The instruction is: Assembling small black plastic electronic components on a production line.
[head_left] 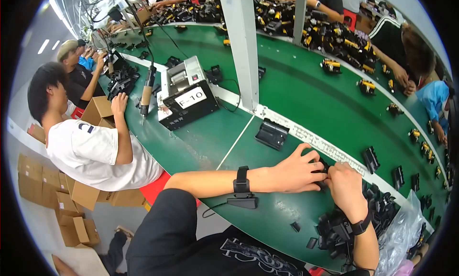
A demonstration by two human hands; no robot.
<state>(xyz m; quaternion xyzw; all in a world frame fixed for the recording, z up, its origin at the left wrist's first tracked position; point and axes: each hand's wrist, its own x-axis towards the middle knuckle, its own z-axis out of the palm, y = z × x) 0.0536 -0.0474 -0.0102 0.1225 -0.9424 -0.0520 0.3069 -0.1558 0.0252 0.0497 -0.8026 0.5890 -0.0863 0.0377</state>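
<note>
My left hand (297, 171) and my right hand (346, 189) meet over the green bench. Between them is a small black plastic part (324, 165), mostly covered by my fingers. Both hands are closed on it, the left from its left side and the right from above. Left of my hands, a black plastic housing (272, 133) lies on the bench. Below my right wrist sits a heap of black plastic parts (334, 230), with a loose small black piece (295, 226) beside it.
A tape dispenser machine (186, 92) and a hanging electric screwdriver (146, 92) are at the left. A white post (241, 46) rises by the green conveyor (296, 80), which carries black and yellow parts. Clear plastic film (404, 233) lies right. A co-worker (91, 142) sits left.
</note>
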